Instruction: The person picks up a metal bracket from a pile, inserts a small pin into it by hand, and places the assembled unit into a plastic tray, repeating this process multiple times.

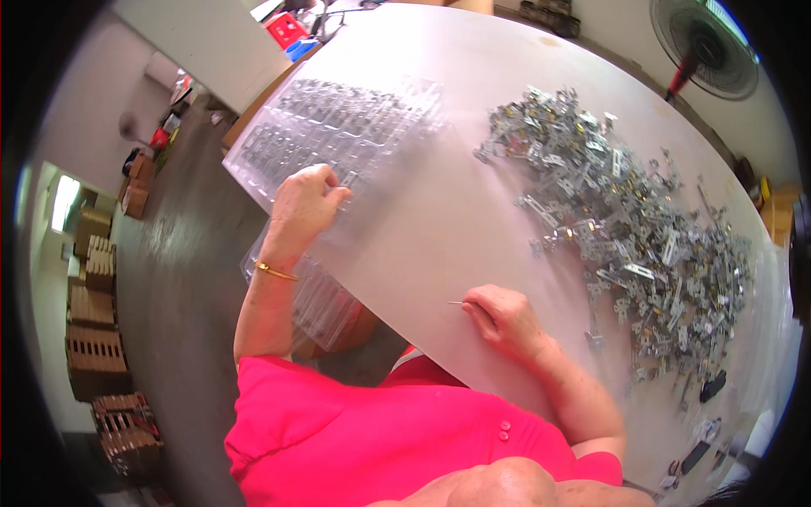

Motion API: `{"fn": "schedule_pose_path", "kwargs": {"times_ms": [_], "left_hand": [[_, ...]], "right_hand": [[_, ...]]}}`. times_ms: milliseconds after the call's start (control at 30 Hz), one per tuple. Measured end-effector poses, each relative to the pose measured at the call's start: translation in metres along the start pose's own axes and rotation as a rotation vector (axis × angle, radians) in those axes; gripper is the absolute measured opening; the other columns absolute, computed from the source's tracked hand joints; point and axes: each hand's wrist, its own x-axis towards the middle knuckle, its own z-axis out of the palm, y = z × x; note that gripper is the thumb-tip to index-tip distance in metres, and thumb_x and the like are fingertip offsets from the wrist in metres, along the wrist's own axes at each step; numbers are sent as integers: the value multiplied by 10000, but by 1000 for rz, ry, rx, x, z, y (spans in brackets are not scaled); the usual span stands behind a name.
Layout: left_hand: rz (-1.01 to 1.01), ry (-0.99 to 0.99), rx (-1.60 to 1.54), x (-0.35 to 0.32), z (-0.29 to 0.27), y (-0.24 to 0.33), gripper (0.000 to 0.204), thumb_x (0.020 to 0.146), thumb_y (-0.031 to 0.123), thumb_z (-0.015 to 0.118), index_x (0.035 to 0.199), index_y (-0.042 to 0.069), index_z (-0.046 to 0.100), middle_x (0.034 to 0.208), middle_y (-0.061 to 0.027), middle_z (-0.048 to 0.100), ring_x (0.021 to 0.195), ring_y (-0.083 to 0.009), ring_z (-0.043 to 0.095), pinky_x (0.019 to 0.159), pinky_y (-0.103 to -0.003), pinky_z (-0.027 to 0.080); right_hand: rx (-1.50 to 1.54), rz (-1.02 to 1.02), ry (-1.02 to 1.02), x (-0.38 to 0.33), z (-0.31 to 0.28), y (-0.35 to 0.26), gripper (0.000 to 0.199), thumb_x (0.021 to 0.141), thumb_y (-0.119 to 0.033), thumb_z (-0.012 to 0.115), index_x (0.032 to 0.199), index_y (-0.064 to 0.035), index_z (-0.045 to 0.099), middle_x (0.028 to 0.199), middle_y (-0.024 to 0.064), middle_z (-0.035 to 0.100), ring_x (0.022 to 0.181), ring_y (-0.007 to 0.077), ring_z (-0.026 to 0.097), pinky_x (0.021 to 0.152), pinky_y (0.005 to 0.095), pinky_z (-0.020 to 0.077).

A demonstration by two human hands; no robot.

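My left hand (306, 203) reaches over the near edge of a clear plastic tray (253, 160) whose rows hold many small metal parts. Its fingers are pinched together at the tray, by a small metal part (348, 178); whether they grip that part is hard to make out. Low over the bare tabletop, my right hand (505, 319) is closed with thumb and finger together. A thin metal pin (455, 302) sticks out of its fingertips toward the left. To the right spreads a large heap of small metal brackets (625, 228), some with brass-coloured bits.
More clear plastic trays (325, 308) are stacked below the table's left edge, on a cardboard box (359, 328). A fan (705, 51) stands beyond the table. Stacked cartons (93, 338) line the left wall. A small black object (713, 386) lies by the heap.
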Motion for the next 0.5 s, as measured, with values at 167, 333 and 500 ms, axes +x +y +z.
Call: {"fn": "schedule_pose_path", "kwargs": {"times_ms": [167, 333, 500], "left_hand": [[103, 177, 55, -3, -4, 21, 185, 827, 172, 774, 907, 28, 690, 821, -123, 661, 754, -299, 648, 708, -420, 506], [319, 259, -41, -12, 16, 58, 127, 827, 83, 770, 894, 14, 688, 801, -89, 645, 688, -218, 616, 657, -353, 498], [495, 138, -237, -14, 43, 104, 99, 840, 101, 755, 864, 47, 675, 813, -89, 647, 790, -301, 633, 772, -406, 492]], "right_hand": [[24, -40, -29, 1, -5, 0, 72, 908, -85, 678, 956, -43, 645, 876, 129, 676, 799, 331, 667, 701, 418, 542], [47, -62, 1, 0, 1, 6, 81, 901, -93, 678, 949, -46, 632, 861, 122, 664, 803, 334, 665, 703, 423, 541], [31, -88, 7, -3, 2, 6, 86, 898, -103, 682, 931, -53, 621, 844, 120, 655, 798, 340, 662, 702, 433, 539]]}}
